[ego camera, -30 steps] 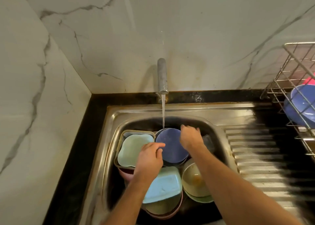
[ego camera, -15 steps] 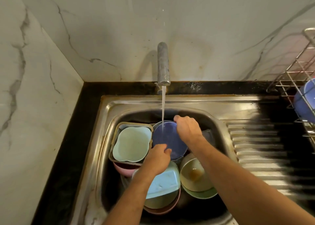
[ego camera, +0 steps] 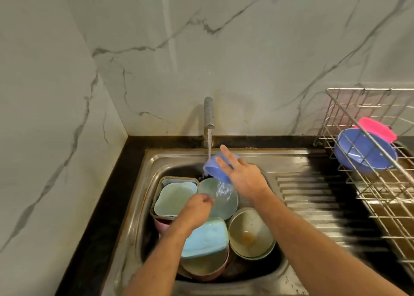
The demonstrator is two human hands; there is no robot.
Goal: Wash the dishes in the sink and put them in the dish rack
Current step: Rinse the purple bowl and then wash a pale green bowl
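A steel sink packed with dishes; at three o'clock, a wire dish rack holding two bowls. Under the running tap, the right hand grips a tilted blue bowl, spilling water. The left hand, fingers curled, hovers at seven o'clock, its grasp unclear.

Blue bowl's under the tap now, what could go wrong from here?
The right hand holds the tilted blue plastic bowl with partly straight fingers under the running water; wet, it might slip onto the pale green plate below. The water pouring off may splash past the steel sink.
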